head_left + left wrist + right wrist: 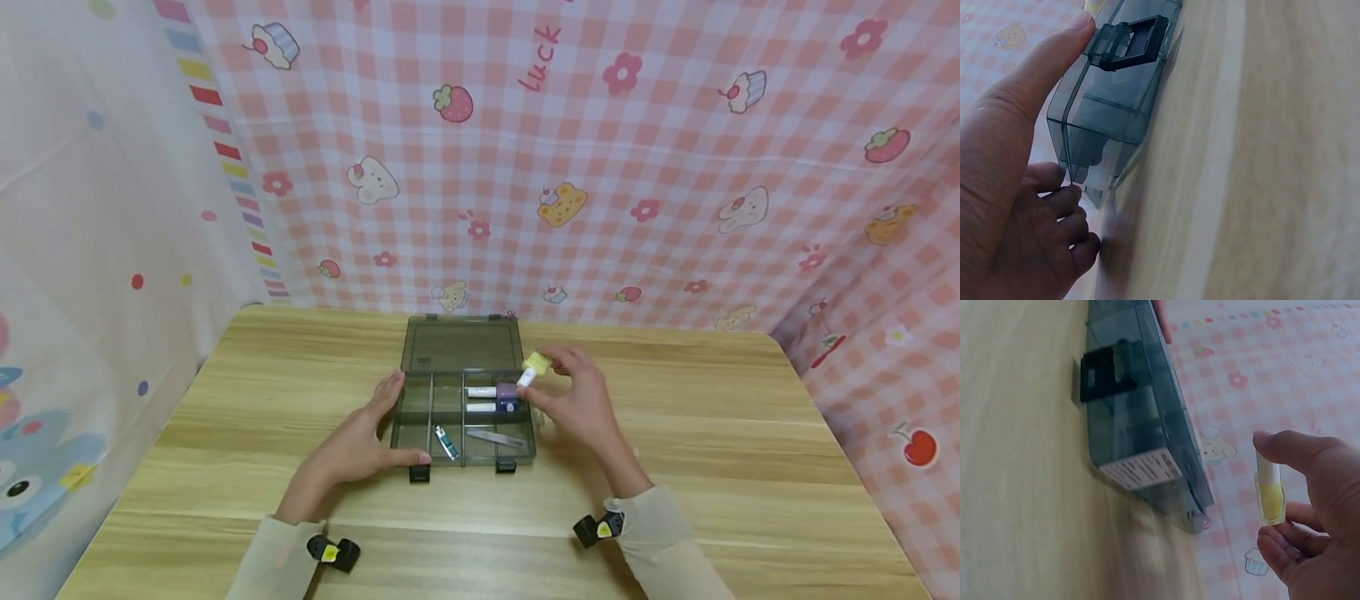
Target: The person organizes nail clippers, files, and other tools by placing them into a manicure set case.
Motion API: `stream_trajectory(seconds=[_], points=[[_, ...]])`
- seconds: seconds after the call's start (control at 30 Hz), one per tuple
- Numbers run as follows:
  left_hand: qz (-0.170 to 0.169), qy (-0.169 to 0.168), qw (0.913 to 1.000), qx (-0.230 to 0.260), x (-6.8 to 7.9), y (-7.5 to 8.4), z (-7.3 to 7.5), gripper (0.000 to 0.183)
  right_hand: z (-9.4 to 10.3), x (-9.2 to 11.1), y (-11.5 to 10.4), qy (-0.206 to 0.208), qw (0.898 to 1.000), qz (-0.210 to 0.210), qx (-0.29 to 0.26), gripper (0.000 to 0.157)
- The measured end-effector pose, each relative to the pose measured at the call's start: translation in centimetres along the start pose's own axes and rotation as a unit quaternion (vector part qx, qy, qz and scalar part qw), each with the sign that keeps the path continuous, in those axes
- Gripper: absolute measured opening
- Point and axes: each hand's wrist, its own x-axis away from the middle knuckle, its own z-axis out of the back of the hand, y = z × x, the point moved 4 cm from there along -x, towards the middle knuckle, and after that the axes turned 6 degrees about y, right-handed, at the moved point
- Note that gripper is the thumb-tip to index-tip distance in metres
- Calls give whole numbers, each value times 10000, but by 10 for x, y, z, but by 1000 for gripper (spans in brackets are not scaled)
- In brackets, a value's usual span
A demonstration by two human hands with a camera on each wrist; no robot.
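A smoky clear compartment box [408,433] lies open on the wooden table [720,433], lid tipped back. My left hand [367,437] holds its front left corner, thumb along the front wall by a black latch [1132,40], fingers on the left side. My right hand [573,396] hovers at the box's right edge and pinches a small bottle with yellow body and white cap [532,367], seen close in the right wrist view as the bottle [1269,494]. Inside lie two white-and-purple bottles [495,398], a metal nail file [497,437] and a small clipper [446,442].
Pink checked cloth with cartoon prints [600,167] hangs behind and to the right of the table; white patterned cloth [90,250] hangs at the left. The box's open lid [461,343] stands toward the back. Black wrist cameras [333,552] sit at my cuffs.
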Motion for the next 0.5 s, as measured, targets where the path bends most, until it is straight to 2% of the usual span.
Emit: stream_trajectory(seconds=[0.5], points=[[2,-16,10000,-3,1,1,1,134,-24,8,-12,-104,9999,-17,31,67]])
